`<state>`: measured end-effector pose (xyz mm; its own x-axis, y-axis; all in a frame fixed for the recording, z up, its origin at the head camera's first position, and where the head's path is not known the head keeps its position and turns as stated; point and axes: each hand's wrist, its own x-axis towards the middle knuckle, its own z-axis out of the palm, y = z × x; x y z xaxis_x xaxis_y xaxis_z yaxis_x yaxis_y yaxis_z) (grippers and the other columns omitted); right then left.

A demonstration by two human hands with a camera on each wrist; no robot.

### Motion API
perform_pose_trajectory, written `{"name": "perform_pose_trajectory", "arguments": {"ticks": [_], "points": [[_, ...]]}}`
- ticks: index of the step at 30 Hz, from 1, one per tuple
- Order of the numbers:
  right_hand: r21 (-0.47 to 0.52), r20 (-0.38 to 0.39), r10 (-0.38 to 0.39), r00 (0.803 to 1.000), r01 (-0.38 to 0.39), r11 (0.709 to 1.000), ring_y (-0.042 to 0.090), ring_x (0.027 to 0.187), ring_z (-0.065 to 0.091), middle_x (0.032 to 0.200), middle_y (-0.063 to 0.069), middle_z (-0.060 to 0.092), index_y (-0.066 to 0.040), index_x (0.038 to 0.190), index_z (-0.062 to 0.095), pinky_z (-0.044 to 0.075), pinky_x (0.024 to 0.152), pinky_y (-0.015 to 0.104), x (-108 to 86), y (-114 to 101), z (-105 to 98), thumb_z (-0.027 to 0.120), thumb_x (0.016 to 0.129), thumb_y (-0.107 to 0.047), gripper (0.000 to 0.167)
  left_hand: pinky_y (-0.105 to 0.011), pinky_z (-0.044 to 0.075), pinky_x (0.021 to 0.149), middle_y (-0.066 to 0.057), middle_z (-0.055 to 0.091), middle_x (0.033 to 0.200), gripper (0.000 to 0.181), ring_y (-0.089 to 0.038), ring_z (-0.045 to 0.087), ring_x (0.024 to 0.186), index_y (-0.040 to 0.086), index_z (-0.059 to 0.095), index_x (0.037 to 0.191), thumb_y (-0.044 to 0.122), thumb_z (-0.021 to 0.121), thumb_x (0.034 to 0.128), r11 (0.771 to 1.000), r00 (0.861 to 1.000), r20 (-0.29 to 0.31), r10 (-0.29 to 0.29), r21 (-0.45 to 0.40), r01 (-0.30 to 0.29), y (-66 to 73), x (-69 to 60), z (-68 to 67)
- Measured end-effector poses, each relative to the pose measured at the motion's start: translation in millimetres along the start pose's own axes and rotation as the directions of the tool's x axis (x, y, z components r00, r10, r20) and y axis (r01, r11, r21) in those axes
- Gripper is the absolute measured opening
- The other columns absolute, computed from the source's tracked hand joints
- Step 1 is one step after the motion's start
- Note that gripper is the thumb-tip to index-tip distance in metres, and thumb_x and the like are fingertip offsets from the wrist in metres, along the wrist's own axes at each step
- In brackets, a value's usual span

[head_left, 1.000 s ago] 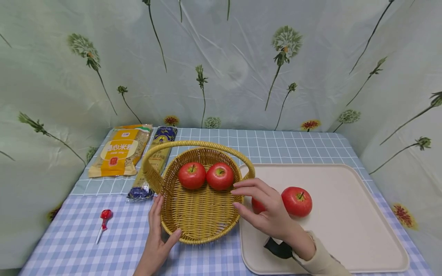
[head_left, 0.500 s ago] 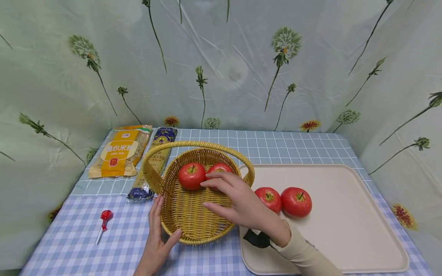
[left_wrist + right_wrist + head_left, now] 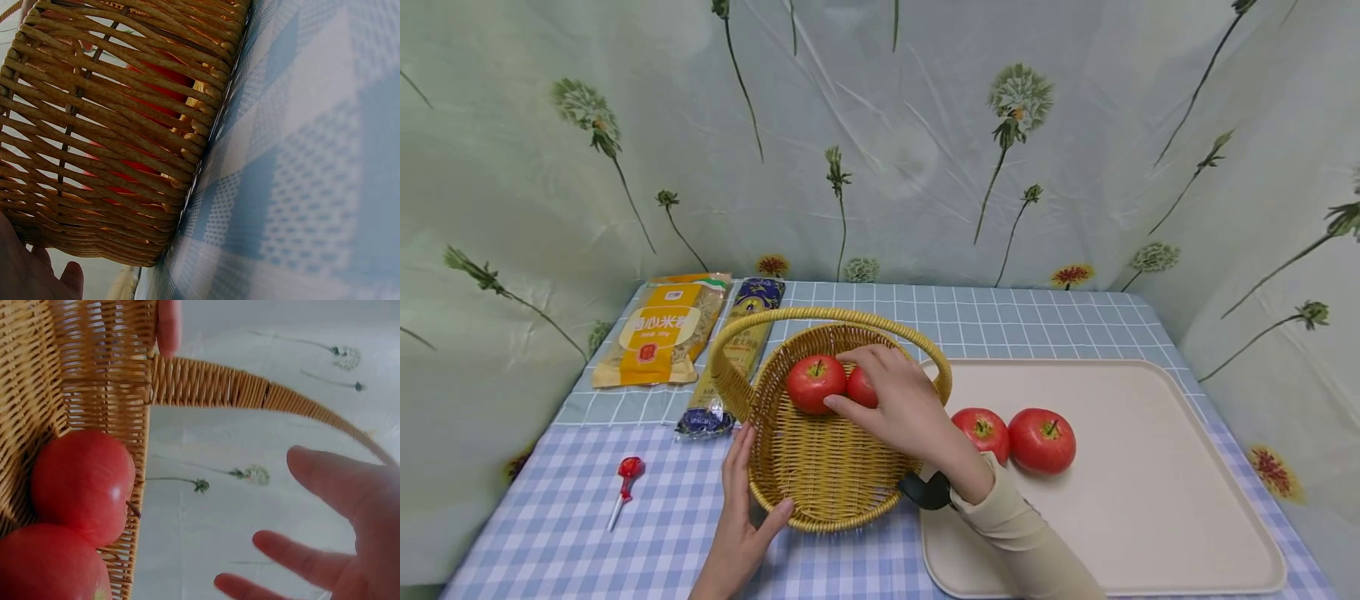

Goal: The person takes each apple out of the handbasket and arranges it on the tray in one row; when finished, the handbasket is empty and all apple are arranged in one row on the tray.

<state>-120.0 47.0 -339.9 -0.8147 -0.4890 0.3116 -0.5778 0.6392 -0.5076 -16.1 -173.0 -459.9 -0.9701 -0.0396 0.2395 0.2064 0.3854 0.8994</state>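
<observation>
A yellow wicker basket (image 3: pixel 820 479) with an arched handle stands in the middle. Inside it, side by side at the back, are a left apple (image 3: pixel 816 384) and a right apple (image 3: pixel 861 389), both red. My right hand (image 3: pixel 898 408) reaches over the right apple and partly hides it. In the right wrist view its spread fingers (image 3: pixel 306 556) appear apart from the apples. Against the basket's near left side rests my left hand (image 3: pixel 741 508), fingers straight along the outer wall and thumb by the rim.
On the right, a beige tray (image 3: pixel 1150 500) bears two more red apples (image 3: pixel 1042 441). A yellow food bag (image 3: pixel 658 329) and a spaghetti packet (image 3: pixel 707 408) lie at back left. A red lollipop (image 3: pixel 630 469) lies on the checked cloth (image 3: pixel 572 483).
My right hand has moved left from above the tray into the space over the basket, then slightly back toward the right apple. My left hand and the basket have stayed in place.
</observation>
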Motion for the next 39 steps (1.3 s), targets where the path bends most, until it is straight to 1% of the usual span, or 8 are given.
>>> {"name": "perform_pose_trajectory", "arguments": {"ticks": [5,10,15,21,26,30,35,39], "points": [[-0.017,-0.004,0.009,1.000,-0.009,1.000,0.017,0.116,0.049,0.122,-0.001,0.057,-0.016,0.125,0.058,0.040,0.094,0.039,9.4,6.3,3.2,0.068,0.084,-0.047,0.052,-0.062,0.007,0.103,-0.003,0.001,0.156,0.092,-0.028,-0.006,0.141,0.020,0.011,0.153,0.004,0.067,0.0828,0.999,1.000,-0.002,0.031,-0.010,-0.031,0.2,-0.2,-0.2],[-0.061,0.001,0.080,0.997,-0.080,0.995,0.020,0.110,0.052,0.119,0.003,0.059,-0.016,0.125,0.059,0.042,0.087,0.044,16.8,9.8,7.9,0.071,0.082,-0.044,0.053,-0.062,0.007,0.102,-0.004,0.001,0.156,0.093,-0.025,-0.006,0.142,0.020,0.011,0.153,0.003,0.068,0.0815,0.999,0.999,-0.003,0.044,-0.019,-0.044,-1.5,-0.1,0.1],[-0.131,-0.005,0.158,0.987,-0.157,0.979,0.024,0.105,0.054,0.117,0.005,0.059,-0.014,0.125,0.059,0.043,0.085,0.044,21.8,13.6,14.1,0.072,0.081,-0.044,0.055,-0.061,0.006,0.103,-0.004,0.001,0.156,0.093,-0.026,-0.006,0.142,0.020,0.011,0.153,0.002,0.067,0.0813,0.999,0.999,-0.007,0.047,-0.022,-0.048,-2.3,-0.3,0.3],[-0.166,0.038,0.240,0.970,-0.231,0.959,0.029,0.102,0.053,0.117,0.008,0.059,-0.012,0.125,0.059,0.042,0.084,0.044,23.9,18.4,18.8,0.075,0.078,-0.045,0.059,-0.061,0.007,0.103,-0.003,0.001,0.156,0.093,-0.020,-0.006,0.142,0.020,0.011,0.153,0.003,0.067,0.0819,0.999,0.999,-0.006,0.044,-0.021,-0.044,-0.2,-0.1,0.2],[-0.219,0.070,0.308,0.949,-0.287,0.933,0.029,0.103,0.052,0.116,0.009,0.059,-0.012,0.123,0.061,0.041,0.085,0.047,24.6,20.6,23.2,0.072,0.080,-0.047,0.057,-0.064,0.006,0.102,-0.003,0.001,0.156,0.093,-0.022,-0.006,0.142,0.019,0.011,0.153,0.003,0.067,0.0811,0.999,0.999,-0.007,0.044,-0.022,-0.044,-1.0,-0.2,0.4],[-0.258,0.058,0.322,0.945,-0.297,0.919,0.029,0.104,0.052,0.114,0.010,0.059,-0.011,0.120,0.061,0.042,0.084,0.048,25.0,21.7,27.3,0.073,0.080,-0.046,0.054,-0.065,0.006,0.102,-0.003,0.002,0.156,0.093,-0.022,-0.006,0.142,0.019,0.011,0.153,0.003,0.068,0.0809,0.999,0.999,-0.009,0.042,-0.019,-0.042,-0.8,-0.3,0.4],[-0.297,0.035,0.317,0.948,-0.293,0.909,0.030,0.101,0.052,0.110,0.011,0.059,-0.011,0.113,0.063,0.044,0.079,0.047,24.6,23.5,31.1,0.075,0.078,-0.041,0.048,-0.065,0.005,0.102,-0.003,0.002,0.156,0.093,-0.020,-0.006,0.142,0.020,0.011,0.153,0.003,0.067,0.0814,0.999,0.999,-0.006,0.034,-0.024,-0.034,-0.1,-0.3,0.4],[-0.315,0.022,0.312,0.950,-0.290,0.904,0.030,0.099,0.053,0.109,0.009,0.060,-0.010,0.111,0.064,0.045,0.076,0.045,25.1,25.0,32.6,0.076,0.078,-0.039,0.045,-0.064,0.005,0.103,-0.003,0.001,0.156,0.092,-0.022,-0.006,0.142,0.020,0.011,0.153,0.003,0.067,0.0821,0.999,1.000,-0.005,0.027,-0.028,-0.027,1.3,-0.2,0.3]]}}
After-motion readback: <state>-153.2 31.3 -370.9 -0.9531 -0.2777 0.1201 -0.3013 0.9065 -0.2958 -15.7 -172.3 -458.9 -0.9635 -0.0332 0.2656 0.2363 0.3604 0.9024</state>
